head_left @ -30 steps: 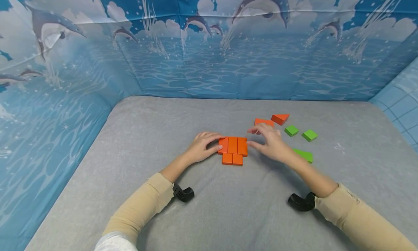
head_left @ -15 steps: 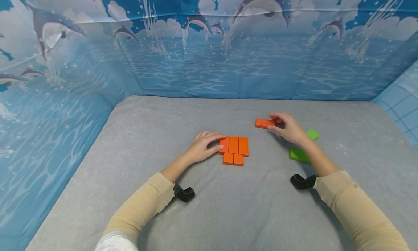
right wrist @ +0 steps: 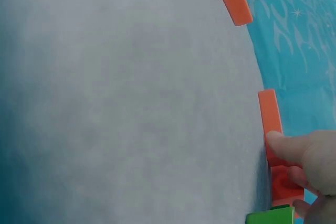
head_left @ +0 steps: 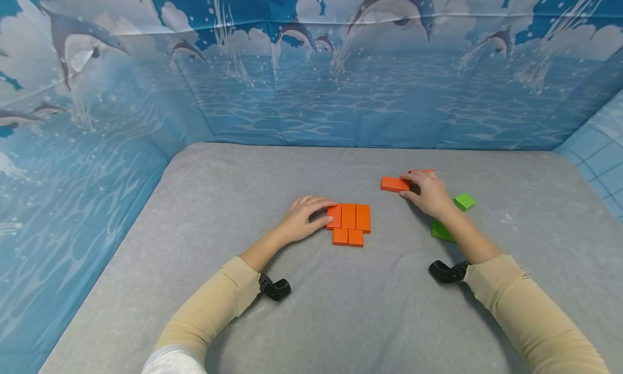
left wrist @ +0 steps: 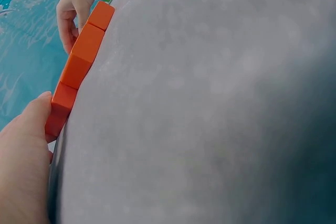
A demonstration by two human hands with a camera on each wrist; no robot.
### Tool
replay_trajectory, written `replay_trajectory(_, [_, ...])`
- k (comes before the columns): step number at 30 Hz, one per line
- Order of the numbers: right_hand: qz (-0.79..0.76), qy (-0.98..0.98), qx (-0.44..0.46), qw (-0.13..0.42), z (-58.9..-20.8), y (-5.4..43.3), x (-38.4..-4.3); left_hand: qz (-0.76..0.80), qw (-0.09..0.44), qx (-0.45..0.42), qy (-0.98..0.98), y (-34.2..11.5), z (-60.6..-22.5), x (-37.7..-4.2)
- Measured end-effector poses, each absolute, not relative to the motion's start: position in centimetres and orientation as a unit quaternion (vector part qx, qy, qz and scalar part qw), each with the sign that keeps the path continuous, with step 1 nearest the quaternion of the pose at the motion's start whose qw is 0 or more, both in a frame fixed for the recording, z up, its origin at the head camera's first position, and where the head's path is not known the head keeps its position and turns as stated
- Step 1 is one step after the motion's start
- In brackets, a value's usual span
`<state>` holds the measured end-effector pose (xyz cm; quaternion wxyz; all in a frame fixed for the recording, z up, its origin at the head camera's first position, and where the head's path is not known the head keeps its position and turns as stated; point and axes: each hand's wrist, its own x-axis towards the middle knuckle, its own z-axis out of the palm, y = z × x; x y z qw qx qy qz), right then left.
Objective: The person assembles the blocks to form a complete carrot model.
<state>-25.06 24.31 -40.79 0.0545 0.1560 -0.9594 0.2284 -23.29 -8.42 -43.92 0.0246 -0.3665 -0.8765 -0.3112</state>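
Observation:
In the head view, several orange blocks [head_left: 348,217] lie side by side mid-table, three upright rectangles above two small squares [head_left: 348,237]. My left hand [head_left: 303,220] rests at their left side, thumb and forefinger touching the leftmost rectangle; the left wrist view shows the thumb against a block's side [left wrist: 60,106]. Farther right, my right hand [head_left: 430,195] pinches the right end of a separate orange rectangular block [head_left: 391,184] lying on the cloth. In the right wrist view the thumb presses that block [right wrist: 270,111]. An orange triangular block [head_left: 423,171] is partly hidden behind this hand.
A small green block [head_left: 464,201] and a longer green block [head_left: 440,232] lie beside and under the right forearm. Grey cloth [head_left: 311,320] covers the table. A blue dolphin-print curtain [head_left: 311,109] closes off the back and sides.
My right hand has moved from beside the joined orange blocks, back and right to the separate rectangular block, and pinches its end. The left hand has stayed put.

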Motion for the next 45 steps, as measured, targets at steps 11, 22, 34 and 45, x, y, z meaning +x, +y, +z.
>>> replay_trajectory(11, [0.232, -0.962, 0.138, 0.036, -41.0, 24.0, -25.1, -0.309, 0.021, -0.362, -0.879, -8.4, -43.9, -23.2])
replay_trajectory(22, [0.294, -0.931, 0.205, 0.067, -39.0, 21.8, -22.9, -0.309, 0.024, -0.366, -0.877, -8.4, -44.0, -23.3])
replay_trajectory(34, [0.322, -0.901, 0.292, 0.016, -38.1, 16.8, -17.0, -0.305, 0.020, -0.359, -0.882, -8.5, -43.9, -23.3])
replay_trajectory(45, [0.283, -0.908, 0.309, -0.001, -39.8, 15.2, -14.2, -0.304, 0.025, -0.362, -0.881, -8.5, -44.0, -23.4])
